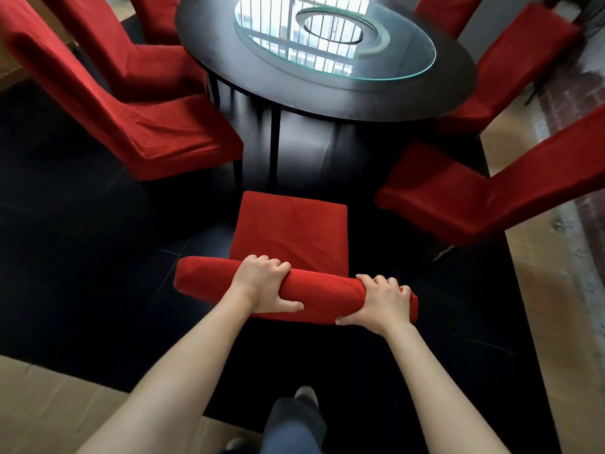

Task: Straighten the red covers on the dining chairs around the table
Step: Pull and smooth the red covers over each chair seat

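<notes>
At the far left, two covered dining chairs (137, 103) are standing angled toward the round dark table (327, 90), their red slipcovers showing shallow creases across the seats, which suggests they may be waiting for attention. Nearer and toward the middle, a person is standing behind the near chair (289, 234), which is facing the table with its seat pointing away from the camera. The left hand (262, 285) is wrapping over the top of the backrest cover (203, 280), fingers curled down the far side and thumb lying along the near side, holding the fabric a little left of centre. The right hand (381, 301) is gripping the right end of the same top edge, fingers curled over and thumb tucked beneath. Holding both ends at once appears meant to let the person pull the cover evenly and seat it square on the frame. On the table, a glass turntable (337, 40) is reflecting window bars. To the right, two more red-covered chairs (491, 191) are leaning in toward the table, their covers looking fairly smooth. A dark rug (82, 257) is lying under the whole set, and the person's trouser leg (291, 424) is showing at the near edge.
</notes>
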{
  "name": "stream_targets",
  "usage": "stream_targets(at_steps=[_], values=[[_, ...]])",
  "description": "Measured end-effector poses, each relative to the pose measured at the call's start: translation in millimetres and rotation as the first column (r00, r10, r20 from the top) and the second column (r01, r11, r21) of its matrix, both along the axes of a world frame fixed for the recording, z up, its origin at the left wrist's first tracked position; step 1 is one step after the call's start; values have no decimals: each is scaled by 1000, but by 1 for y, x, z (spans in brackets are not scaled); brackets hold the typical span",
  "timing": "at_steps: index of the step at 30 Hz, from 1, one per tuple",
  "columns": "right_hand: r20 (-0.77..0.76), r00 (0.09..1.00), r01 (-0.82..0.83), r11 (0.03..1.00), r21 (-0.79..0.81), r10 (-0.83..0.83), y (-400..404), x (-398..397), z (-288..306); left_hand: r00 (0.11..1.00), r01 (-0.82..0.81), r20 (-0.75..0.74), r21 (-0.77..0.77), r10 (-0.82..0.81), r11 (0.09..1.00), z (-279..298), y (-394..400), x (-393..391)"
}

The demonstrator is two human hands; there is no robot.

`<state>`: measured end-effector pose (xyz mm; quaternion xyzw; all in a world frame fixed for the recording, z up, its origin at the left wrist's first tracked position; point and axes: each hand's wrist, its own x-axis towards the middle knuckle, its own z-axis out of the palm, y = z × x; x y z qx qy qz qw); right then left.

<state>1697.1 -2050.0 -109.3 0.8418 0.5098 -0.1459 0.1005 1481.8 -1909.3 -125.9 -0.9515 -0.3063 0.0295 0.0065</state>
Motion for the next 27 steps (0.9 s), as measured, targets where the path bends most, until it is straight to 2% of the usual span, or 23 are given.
stream_targets(at_steps=[27], values=[[-2, 995, 95, 995, -1, -95, 163, 108, -1, 997, 45, -58, -32, -47, 998, 2, 175, 119]])
